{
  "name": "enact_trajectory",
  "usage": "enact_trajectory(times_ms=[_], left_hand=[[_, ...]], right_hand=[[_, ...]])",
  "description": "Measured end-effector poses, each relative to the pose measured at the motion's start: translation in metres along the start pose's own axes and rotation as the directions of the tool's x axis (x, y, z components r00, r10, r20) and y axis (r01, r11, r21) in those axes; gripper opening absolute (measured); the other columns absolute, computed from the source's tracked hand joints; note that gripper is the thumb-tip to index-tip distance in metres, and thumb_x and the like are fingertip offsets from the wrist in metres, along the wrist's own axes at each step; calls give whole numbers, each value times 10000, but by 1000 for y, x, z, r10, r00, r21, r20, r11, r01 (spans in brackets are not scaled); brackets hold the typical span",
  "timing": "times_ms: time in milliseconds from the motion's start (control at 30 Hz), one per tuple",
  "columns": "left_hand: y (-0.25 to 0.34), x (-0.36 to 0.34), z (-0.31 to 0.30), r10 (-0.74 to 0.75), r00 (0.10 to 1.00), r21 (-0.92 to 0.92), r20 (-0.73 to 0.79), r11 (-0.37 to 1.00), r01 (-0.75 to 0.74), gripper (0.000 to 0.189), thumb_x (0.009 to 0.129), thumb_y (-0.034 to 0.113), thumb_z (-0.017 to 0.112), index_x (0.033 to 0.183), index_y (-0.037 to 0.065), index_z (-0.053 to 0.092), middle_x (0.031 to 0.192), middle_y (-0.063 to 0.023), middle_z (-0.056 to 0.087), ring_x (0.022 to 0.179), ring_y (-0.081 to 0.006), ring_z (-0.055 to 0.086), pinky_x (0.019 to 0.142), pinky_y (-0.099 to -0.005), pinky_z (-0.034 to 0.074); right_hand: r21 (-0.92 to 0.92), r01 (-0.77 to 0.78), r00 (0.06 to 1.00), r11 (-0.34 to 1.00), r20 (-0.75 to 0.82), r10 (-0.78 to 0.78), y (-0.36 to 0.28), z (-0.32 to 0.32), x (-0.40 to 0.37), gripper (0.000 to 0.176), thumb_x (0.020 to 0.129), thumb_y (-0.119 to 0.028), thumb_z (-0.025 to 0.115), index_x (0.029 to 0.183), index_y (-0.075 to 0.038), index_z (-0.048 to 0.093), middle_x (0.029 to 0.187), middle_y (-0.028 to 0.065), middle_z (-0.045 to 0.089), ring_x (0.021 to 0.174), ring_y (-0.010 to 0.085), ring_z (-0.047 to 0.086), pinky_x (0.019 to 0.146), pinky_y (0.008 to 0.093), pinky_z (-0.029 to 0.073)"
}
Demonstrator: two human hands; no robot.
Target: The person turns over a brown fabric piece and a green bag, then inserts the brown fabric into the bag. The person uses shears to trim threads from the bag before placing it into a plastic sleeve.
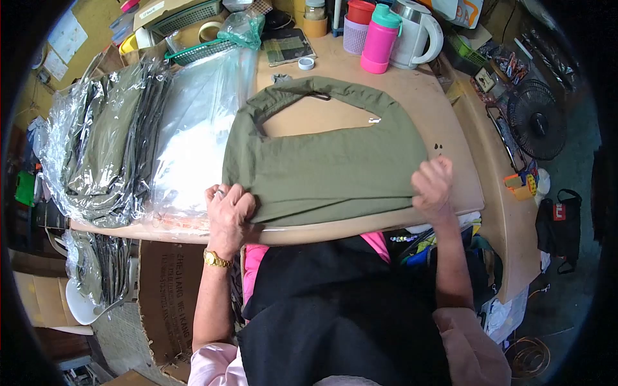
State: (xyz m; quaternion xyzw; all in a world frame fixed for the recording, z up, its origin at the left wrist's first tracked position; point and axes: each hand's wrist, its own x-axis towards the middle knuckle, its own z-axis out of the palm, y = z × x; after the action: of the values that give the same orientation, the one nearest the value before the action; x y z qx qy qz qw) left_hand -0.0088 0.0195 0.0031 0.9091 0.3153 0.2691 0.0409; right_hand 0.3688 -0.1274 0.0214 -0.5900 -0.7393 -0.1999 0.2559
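Observation:
An olive-green fabric shoulder bag [335, 164] lies flat on the tan table, its strap looped toward the back. A fold runs along its lower edge. My left hand [230, 209] is closed on the bag's lower left corner, with a ring on a finger and a gold watch at the wrist. At the bag's right edge my right hand [432, 183] is closed on the lower right corner; its fingertips are partly hidden. A small white tag [374, 119] shows by the strap's right side, and a dark clip [320, 96] sits under the strap at the top.
Left of the bag lie clear plastic sleeves [199, 128] and a stack of plastic-wrapped olive items [106, 141]. Along the back stand a pink bottle [380, 42], a kettle [409, 35], a tape roll [306, 64] and a green basket [199, 51]. A black fan [537, 119] is at right.

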Motion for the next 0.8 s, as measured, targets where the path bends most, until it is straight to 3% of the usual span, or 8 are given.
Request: enact_trajectory(times_ms=[233,333,367,433,567,633,700,800], left_hand=[[1,-18,-8,-151,965,62,215,988,141,286,551,9,709,740,126,529,803,-64,509,841,-301,540,846,-440,379],[7,-9,-68,-45,852,-286,522,932,224,258,701,115,817,894,89,648,948,-101,634,1018,-310,620,935,-417,429],[-2,-2,-81,-301,892,-407,338,807,427,356,715,162,845,1001,45,669,982,-128,664,1020,-328,638,901,-407,474],[-25,26,-68,-228,970,-150,-88,965,214,364,775,186,826,1039,-5,663,982,-144,672,968,-330,641,869,-403,496],[-60,93,-2,-276,956,-23,-96,961,275,738,770,377,828,1330,-17,553,1198,-213,617,1124,-393,593,951,-451,486],[-67,117,14,-388,908,-36,160,917,398,312,784,210,786,1038,44,715,954,-157,689,964,-380,663,837,-446,536],[-102,106,34,-213,939,-64,-269,977,204,19,777,46,696,795,49,690,792,-119,660,795,-354,664,725,-444,534],[-116,76,2,-272,845,-65,-461,960,274,115,761,-59,608,706,42,615,712,-102,591,665,-295,591,626,-404,489]], right_hand=[[118,-196,930,974,336,147,-23,6,-31,222,601,79,590,741,-61,490,742,90,458,798,305,520,832,421,416],[387,-507,813,770,510,279,2,-21,-17,180,700,34,668,790,-53,538,802,86,541,867,286,563,822,406,446],[572,-667,740,477,584,333,14,-26,-7,169,758,-15,718,821,-47,565,846,89,589,915,277,586,819,400,463],[488,-613,789,622,339,512,32,-8,27,244,808,-172,794,889,-31,612,931,119,647,978,301,619,819,408,493],[90,-490,868,867,-36,495,64,61,79,309,785,-187,800,980,-26,622,911,143,659,937,373,643,946,460,442],[90,-505,861,858,125,493,75,69,84,297,796,-164,779,999,-29,609,925,154,655,944,378,639,963,485,420],[83,-516,832,852,284,476,90,63,84,287,807,-141,758,1017,-32,597,939,165,650,951,383,635,980,509,398],[-90,-426,905,900,-52,423,102,43,48,228,828,-56,697,1016,-29,572,960,182,637,939,388,627,921,514,426]])
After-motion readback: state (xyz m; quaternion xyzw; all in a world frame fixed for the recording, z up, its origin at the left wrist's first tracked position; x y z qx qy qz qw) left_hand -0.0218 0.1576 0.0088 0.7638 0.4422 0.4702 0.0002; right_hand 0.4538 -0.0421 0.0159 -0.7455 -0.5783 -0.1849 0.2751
